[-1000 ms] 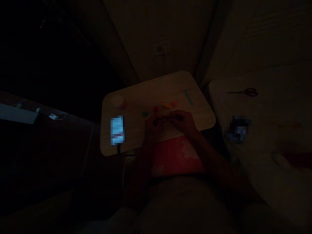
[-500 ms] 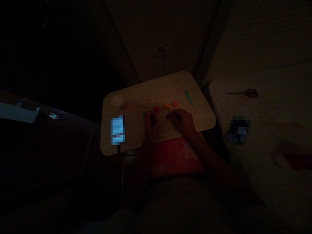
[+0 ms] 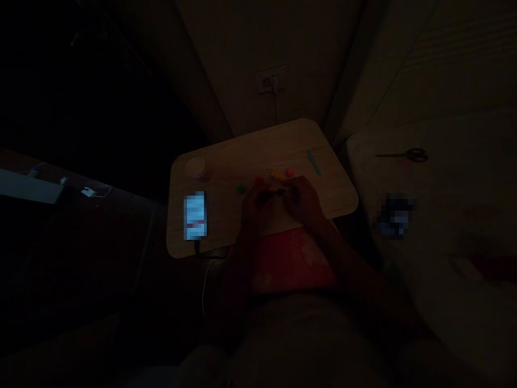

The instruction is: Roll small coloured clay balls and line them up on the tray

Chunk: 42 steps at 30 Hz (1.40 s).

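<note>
In dim light my left hand [image 3: 254, 203] and my right hand [image 3: 305, 199] are close together over the small wooden table [image 3: 226, 226]. A small dark lump [image 3: 279, 192] is between their fingertips. My right hand is closed, pinching it. The left fingers are curled toward the lump, and shadow hides what they grip. Just beyond the hands lie a red lump [image 3: 259, 181], an orange lump [image 3: 277, 175] and a pink lump [image 3: 290, 172], like modelling clay. A green lump [image 3: 240, 189] rests left of my left hand. Farther right is a flat teal strip [image 3: 314, 163], perhaps a plastic knife.
At the table's left stand a lidded tub [image 3: 196, 168] and a lit phone [image 3: 195, 216] with a cable. A wall socket [image 3: 270, 79] is behind. To the right, a pale surface [image 3: 444, 215] bears scissors [image 3: 404, 155] and a blurred dark item [image 3: 396, 216].
My left hand has moved right and away from the green lump, which now shows fully. It is close to my right hand and the dark lump. The picture is darker.
</note>
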Tool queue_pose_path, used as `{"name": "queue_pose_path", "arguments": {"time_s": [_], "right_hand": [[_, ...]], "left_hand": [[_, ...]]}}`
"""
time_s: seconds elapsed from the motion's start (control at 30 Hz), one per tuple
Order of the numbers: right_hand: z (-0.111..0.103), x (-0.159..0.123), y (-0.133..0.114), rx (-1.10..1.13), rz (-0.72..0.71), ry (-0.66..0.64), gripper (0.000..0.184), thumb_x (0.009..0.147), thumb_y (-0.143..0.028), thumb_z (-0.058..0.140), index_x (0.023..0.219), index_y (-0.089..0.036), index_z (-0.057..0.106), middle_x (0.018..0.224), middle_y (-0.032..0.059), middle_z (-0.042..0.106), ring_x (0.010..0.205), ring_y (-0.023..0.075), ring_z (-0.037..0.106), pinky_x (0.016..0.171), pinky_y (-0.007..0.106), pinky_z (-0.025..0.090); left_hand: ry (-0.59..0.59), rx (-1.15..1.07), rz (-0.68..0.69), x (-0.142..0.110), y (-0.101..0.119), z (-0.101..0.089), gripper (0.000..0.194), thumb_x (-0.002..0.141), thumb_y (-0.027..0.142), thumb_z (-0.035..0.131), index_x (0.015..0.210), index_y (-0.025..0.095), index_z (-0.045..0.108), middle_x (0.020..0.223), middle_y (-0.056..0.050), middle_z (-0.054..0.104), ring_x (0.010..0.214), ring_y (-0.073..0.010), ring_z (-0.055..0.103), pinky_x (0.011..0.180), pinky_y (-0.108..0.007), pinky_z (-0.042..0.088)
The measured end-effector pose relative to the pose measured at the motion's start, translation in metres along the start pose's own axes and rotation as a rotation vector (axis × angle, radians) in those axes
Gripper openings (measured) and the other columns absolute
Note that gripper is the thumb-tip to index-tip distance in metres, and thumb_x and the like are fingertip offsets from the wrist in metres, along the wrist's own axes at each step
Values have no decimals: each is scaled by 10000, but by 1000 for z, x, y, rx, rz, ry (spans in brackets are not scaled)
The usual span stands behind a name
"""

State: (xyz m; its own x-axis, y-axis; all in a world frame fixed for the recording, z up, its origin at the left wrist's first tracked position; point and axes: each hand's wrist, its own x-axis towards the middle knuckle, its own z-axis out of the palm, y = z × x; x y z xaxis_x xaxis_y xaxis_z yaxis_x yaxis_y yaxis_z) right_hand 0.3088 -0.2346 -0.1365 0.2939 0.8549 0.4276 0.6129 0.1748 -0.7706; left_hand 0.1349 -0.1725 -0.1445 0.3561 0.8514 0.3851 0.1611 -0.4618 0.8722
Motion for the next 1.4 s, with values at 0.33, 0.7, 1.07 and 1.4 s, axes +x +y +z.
{"name": "queue_pose_path", "arguments": {"time_s": [0.33,0.7,1.07,1.4], "right_hand": [[-8,-1,-8,251,-67,-135,217,892,-374,723,1067,-251,760,1016,76,749,933,239,685,846,381,555],[-6,-4,-7,287,-6,-120,149,884,-355,750,960,-247,818,948,63,797,828,211,723,781,346,562],[-5,-6,-8,219,-51,-167,188,941,-323,615,899,-215,764,923,72,773,817,216,699,785,343,540],[-6,-6,-17,203,-102,-76,182,969,-318,539,858,-230,652,852,63,692,799,216,631,764,348,507]], "left_hand": [[-75,37,-11,0,17,-1,203,840,333,788,977,194,730,997,-70,759,948,-211,709,895,-335,554],[-119,141,72,1,20,-2,245,834,304,808,1060,215,774,1023,-70,768,953,-218,703,890,-361,559],[-88,141,77,-4,29,-2,138,874,355,761,882,222,792,855,-51,762,796,-203,686,797,-347,548],[-140,-8,-47,-1,27,1,193,907,397,658,891,209,699,849,-27,704,806,-190,638,771,-308,506]]}}
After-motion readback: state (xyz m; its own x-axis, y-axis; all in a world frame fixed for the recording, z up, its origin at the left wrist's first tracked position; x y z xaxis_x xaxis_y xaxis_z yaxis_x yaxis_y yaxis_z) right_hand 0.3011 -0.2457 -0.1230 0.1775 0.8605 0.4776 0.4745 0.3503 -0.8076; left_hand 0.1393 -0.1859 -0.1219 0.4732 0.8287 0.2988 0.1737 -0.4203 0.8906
